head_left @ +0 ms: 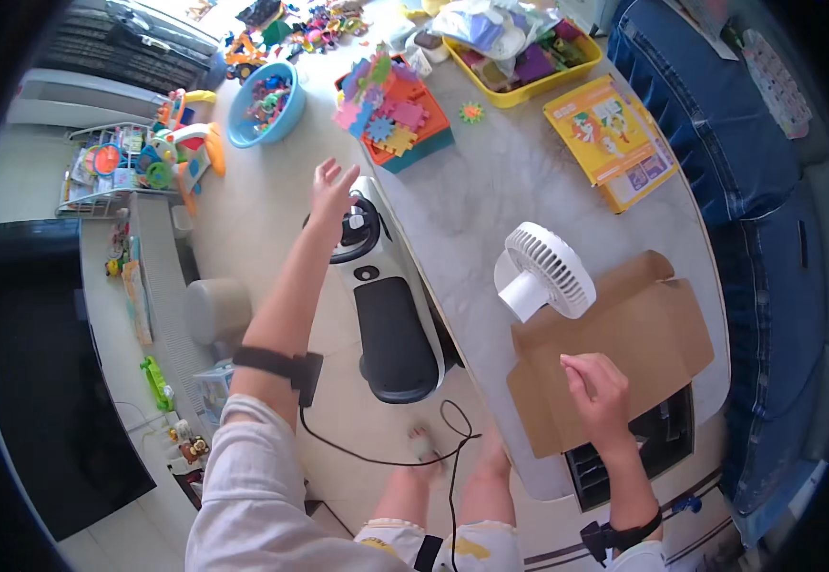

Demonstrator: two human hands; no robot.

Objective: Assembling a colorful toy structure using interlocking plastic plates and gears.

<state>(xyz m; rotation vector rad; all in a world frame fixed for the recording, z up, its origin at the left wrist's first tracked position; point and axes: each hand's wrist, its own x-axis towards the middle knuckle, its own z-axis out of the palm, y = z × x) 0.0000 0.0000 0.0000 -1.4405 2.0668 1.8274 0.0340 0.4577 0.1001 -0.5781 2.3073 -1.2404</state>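
Observation:
My left hand (pixel 332 194) is raised just over the black steering wheel (pixel 361 232) of a white ride-on toy car (pixel 386 276). Its fingers are apart and hold nothing; whether they touch the wheel, I cannot tell. Above an opened brown cardboard box (pixel 648 329) on the table, my right hand (pixel 601 396) has its fingers curled together, and nothing shows in them. A white fan (pixel 550 269) stands on the table beside the box's far left edge, ahead of my right hand.
Farther along the marble-look table (pixel 491 181) are an orange and teal bin with gear toys (pixel 407 114), a yellow tray (pixel 538 91) and a yellow box (pixel 605 133). A blue basin (pixel 267 105) sits on the floor. A black cable (pixel 386 459) hangs by my legs.

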